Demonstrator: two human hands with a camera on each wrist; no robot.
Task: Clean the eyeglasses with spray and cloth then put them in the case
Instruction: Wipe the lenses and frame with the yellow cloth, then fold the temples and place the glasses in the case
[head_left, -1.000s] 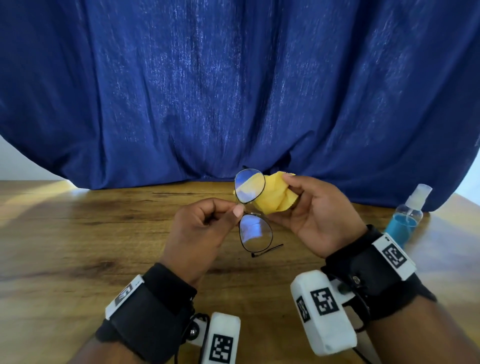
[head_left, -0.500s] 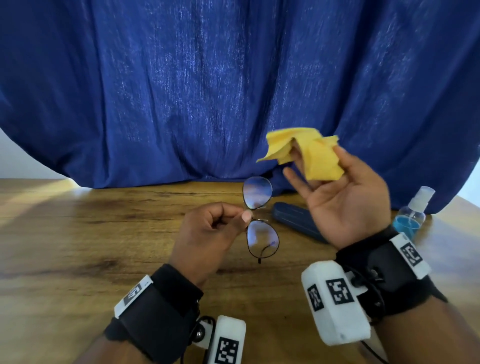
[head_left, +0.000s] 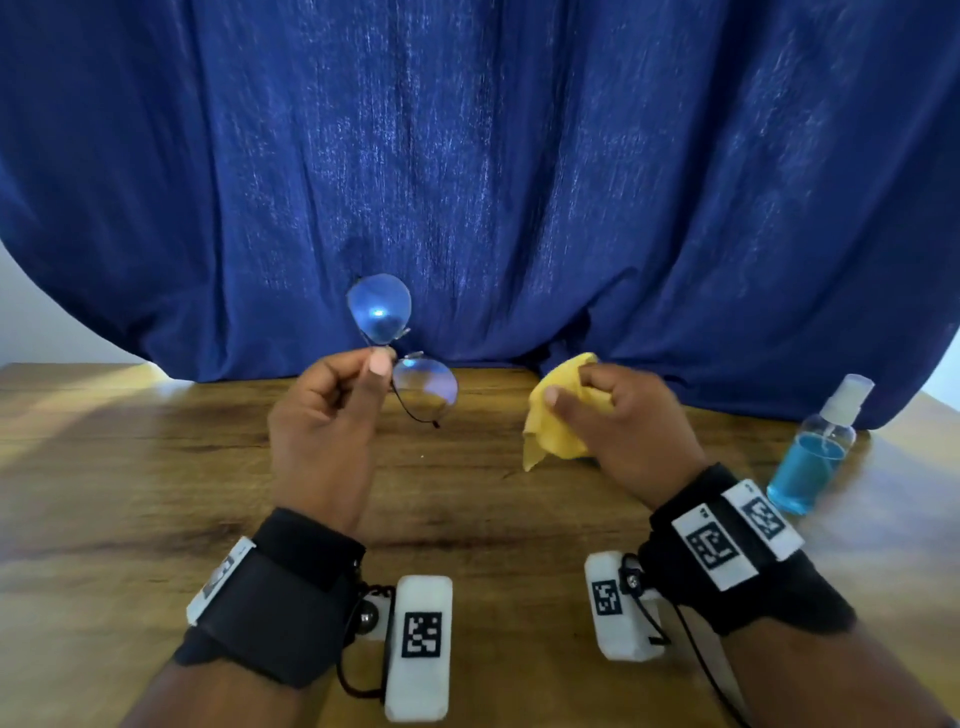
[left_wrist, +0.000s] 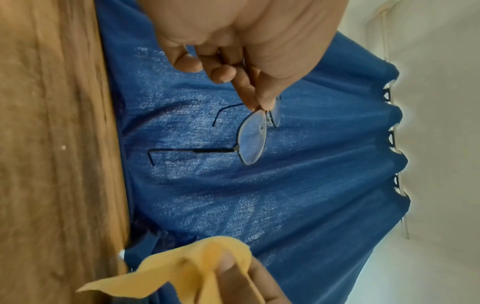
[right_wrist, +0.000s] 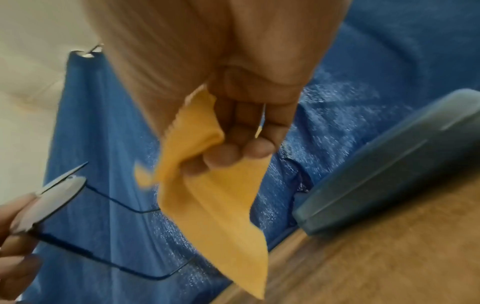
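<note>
My left hand (head_left: 332, 415) pinches the thin-framed eyeglasses (head_left: 402, 345) at the bridge between thumb and forefinger, holding them upright above the wooden table (head_left: 156, 467). Their temples stand unfolded in the left wrist view, where the eyeglasses (left_wrist: 253, 137) hang below my fingertips. My right hand (head_left: 623, 421) grips the crumpled yellow cloth (head_left: 553, 421) to the right of the glasses, apart from them. The cloth (right_wrist: 215, 185) droops from my curled fingers. The dark blue case (right_wrist: 389, 181) lies shut on the table by the curtain, hidden behind my right hand in the head view.
A spray bottle (head_left: 815, 452) of blue liquid stands at the table's right. A blue curtain (head_left: 467, 182) hangs along the far edge. Bare wood stretches to the left and in front of my hands.
My right hand lifted the cloth off the lens, then came down and curled round it at the right. My left hand raised the glasses higher and a little left.
</note>
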